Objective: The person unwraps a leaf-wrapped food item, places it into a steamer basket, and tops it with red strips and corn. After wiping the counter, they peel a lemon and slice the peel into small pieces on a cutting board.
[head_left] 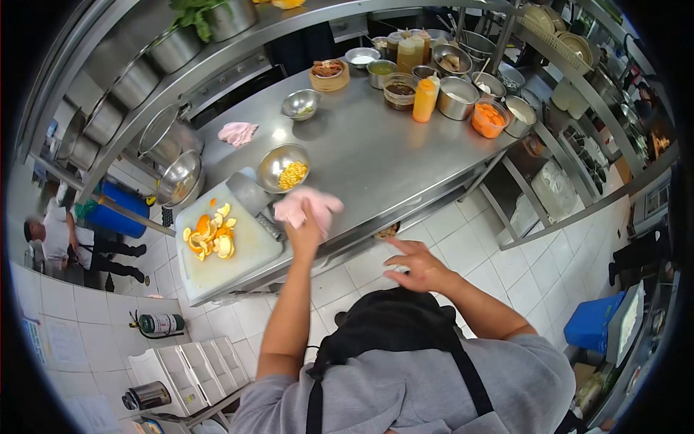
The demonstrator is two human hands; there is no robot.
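My left hand point(304, 233) is closed on a pink cloth point(324, 208), which is slightly blurred, by the front edge of the steel table. My right hand point(419, 266) hangs over the floor in front of the table, fingers apart, holding nothing. Left of the cloth is a white cutting board point(249, 249) with orange peels and pieces point(211, 235) heaped on it. A broad-bladed knife point(248, 191) lies along the board's right side. Just beyond the cloth, a metal bowl point(274, 163) contains small yellow-orange pieces point(293, 175).
A second pink cloth point(238, 133) and a smaller metal bowl point(301, 105) lie farther back on the steel table point(376, 163). Sauce bottles point(425, 100), pots and a tub of orange pieces point(489, 119) crowd its right end. Another person point(69, 235) stands at far left.
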